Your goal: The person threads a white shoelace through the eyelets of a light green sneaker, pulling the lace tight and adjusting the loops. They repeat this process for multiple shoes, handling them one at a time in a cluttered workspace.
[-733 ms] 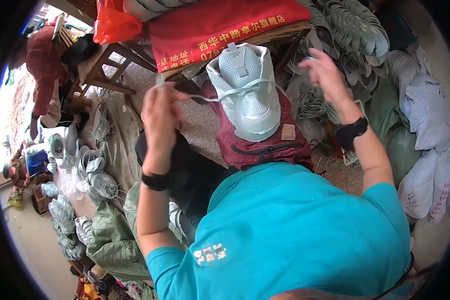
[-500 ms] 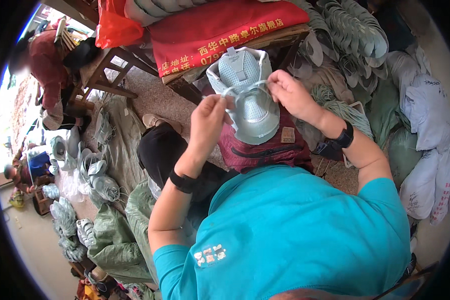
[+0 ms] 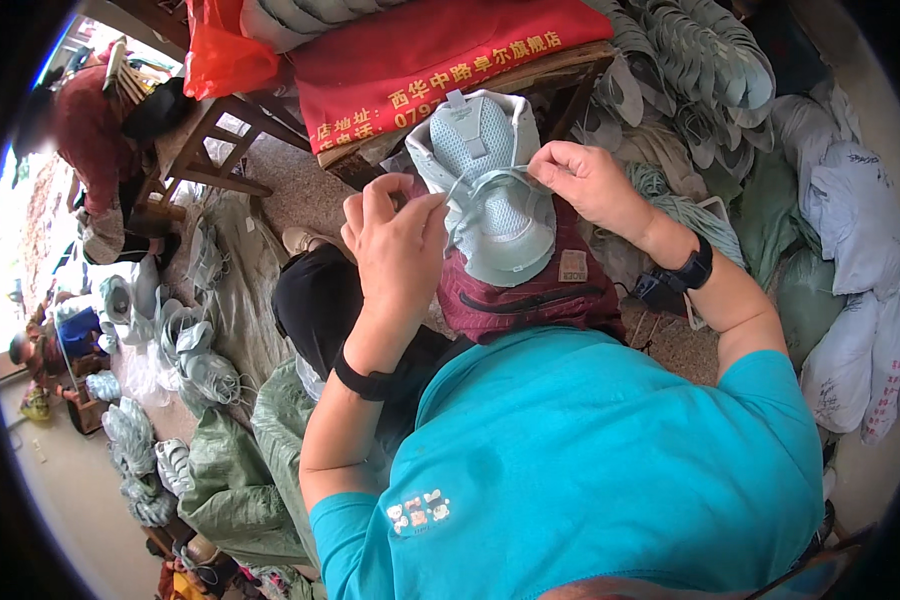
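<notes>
Both hands had dropped from their raised, spread position and closed in on the pale mint-green shoe upper [image 3: 490,190], which sat in the upper centre of the frame on a dark red bag [image 3: 540,300]. It had a mesh front, a tongue with a small loop, and a thin matching lace [image 3: 480,180]. At its left edge, the left hand [image 3: 395,245] pinched one lace end; at its right, the right hand [image 3: 585,180] pinched the other.
</notes>
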`<state>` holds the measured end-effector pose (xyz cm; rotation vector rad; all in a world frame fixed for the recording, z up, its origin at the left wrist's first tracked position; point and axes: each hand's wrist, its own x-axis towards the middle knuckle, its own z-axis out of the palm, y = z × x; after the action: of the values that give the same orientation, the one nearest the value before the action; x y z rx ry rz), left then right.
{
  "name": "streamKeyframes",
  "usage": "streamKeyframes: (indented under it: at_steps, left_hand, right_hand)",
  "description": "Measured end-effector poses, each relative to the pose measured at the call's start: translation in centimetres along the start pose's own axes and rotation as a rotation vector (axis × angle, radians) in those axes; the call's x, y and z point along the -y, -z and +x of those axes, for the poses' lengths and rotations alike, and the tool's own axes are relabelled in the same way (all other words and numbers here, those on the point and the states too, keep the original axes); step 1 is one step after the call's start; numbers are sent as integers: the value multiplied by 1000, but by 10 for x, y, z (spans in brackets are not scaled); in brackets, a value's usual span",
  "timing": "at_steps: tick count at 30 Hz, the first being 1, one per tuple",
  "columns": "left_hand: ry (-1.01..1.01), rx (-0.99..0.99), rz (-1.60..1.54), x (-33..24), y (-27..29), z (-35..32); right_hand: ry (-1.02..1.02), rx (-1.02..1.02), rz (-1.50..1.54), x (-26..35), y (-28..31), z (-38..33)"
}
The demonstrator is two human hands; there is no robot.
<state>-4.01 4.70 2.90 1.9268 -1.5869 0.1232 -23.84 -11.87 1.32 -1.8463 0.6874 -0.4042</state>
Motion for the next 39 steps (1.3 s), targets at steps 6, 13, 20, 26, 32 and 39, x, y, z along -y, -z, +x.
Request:
streamKeyframes:
  at_steps: [6,13,20,26,32,39]
  left_hand:
    - [524,82,-1006,7,-27,-7]
    - [566,127,-941,9,-38,-12]
    - [682,113,-1024,8,-35,-11]
    - [571,16,-938,11,-51,-11]
    - [472,-28,-726,10,-57,-7]
    - [117,183,-204,5,-24,21]
  right_hand:
    - [-4,-130,-70,-3,-4,5]
    - [84,-101,-5,-5,-9,6]
    - [29,-95,-79,-1,-3,9]
    - [324,-175,-486,19,-13,15]
    - [405,-82,-689,26,-10,21]
    - [688,-23,-1054,51,9,31]
